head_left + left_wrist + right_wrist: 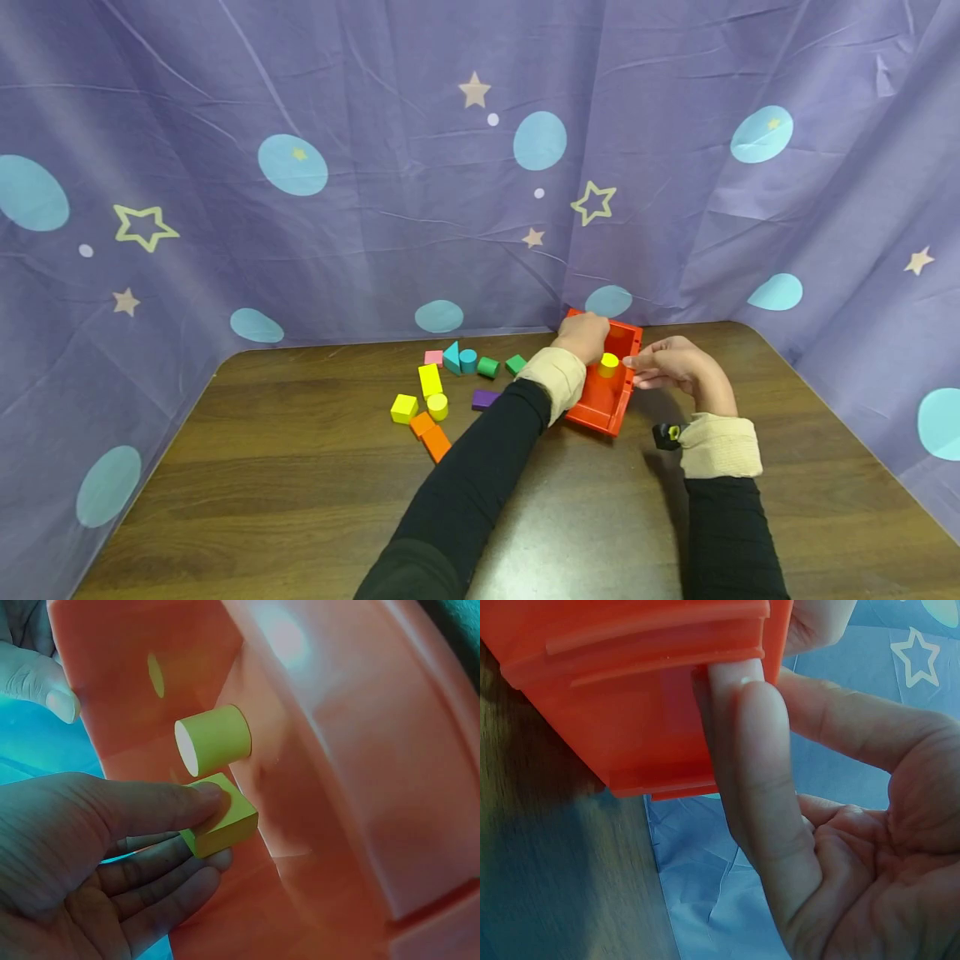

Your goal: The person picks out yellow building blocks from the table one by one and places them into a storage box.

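Observation:
A yellow rectangular block point(236, 817) is pinched between the thumb and fingers of my left hand point(585, 337), inside the open red plastic bin point(596, 416). Beside that block, a yellow cylinder point(217, 739) rests in the bin, apart from my fingers. My right hand point(681, 368) grips the bin's right rim. In the right wrist view its fingers point(763, 742) press under the outer lip, while the left wrist view shows the thumb point(45, 684) at the wall's edge. In the head view the pinched block is hidden behind my left hand.
Left of the bin lie loose blocks: a purple block point(484, 400), green cylinder point(488, 367), blue triangle point(452, 357), yellow cube point(404, 408) and orange block point(436, 443), among several others. A patterned curtain point(390, 183) hangs behind the wooden table point(247, 483).

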Tool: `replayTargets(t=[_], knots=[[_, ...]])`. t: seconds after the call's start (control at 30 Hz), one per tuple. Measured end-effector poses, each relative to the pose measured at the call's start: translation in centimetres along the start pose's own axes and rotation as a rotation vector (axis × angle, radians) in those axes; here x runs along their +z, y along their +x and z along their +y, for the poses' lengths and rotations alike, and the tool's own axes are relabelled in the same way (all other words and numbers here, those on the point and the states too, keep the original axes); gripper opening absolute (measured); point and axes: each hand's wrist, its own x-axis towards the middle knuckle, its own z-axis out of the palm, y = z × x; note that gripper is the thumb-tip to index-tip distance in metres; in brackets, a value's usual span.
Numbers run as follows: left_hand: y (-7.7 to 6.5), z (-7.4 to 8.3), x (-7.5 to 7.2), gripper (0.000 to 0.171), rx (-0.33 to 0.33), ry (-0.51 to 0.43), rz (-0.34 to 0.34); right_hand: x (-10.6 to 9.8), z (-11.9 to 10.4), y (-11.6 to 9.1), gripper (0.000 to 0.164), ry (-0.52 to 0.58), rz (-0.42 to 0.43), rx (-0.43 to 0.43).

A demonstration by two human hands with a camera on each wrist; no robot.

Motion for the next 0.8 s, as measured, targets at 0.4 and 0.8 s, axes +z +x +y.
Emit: replayTargets(t=[0.4, 0.8], knots=[[0.4, 0.3, 0.9, 0.02, -0.014, 0.022, 0.0, 0.1, 0.2, 0.0, 0.018, -0.002, -0.003, -0.006], [0.8, 0.4, 1.6, 0.019, -0.035, 0.035, -0.036, 0.3, -0.3, 0.1, 0.034, -0.028, 0.009, -0.002]])
